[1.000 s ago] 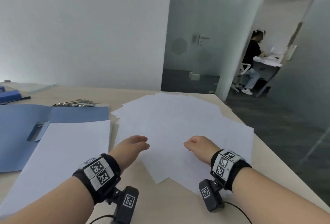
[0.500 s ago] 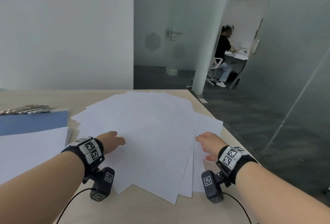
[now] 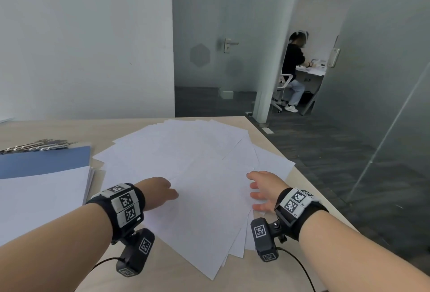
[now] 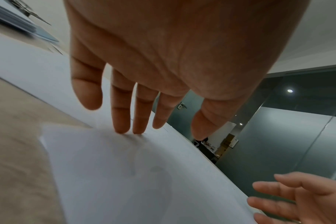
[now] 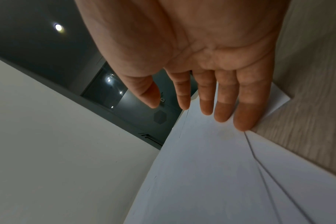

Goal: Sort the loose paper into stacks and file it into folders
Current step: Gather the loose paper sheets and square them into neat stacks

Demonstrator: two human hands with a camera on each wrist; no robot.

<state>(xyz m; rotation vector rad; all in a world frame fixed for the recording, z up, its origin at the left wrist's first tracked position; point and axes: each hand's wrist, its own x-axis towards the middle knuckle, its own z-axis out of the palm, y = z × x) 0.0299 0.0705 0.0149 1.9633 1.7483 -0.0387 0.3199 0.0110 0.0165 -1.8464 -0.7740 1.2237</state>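
A wide fan of loose white paper (image 3: 193, 170) covers the middle of the wooden table (image 3: 69, 128). My left hand (image 3: 160, 190) lies on its left part with straight fingers, two fingertips (image 4: 123, 128) touching a sheet (image 4: 125, 174). My right hand (image 3: 263, 189) rests at the fan's right edge, fingers straight and spread, with the fingertips (image 5: 242, 121) pressing the paper (image 5: 220, 166). Neither hand grips a sheet. An open blue folder (image 3: 44, 161) lies at the left, with a neat white stack (image 3: 41, 201) on it.
Metal binder clips (image 3: 37, 146) lie behind the folder. The table's right edge (image 3: 302, 187) runs close to my right hand, with dark carpet beyond. A person sits at a desk (image 3: 293, 70) behind glass partitions in the far room.
My view has swung right, so the folder slid toward the left edge. Both hands went from loose fists to straight fingers on the paper; the right hand moved out to the fan's right edge.
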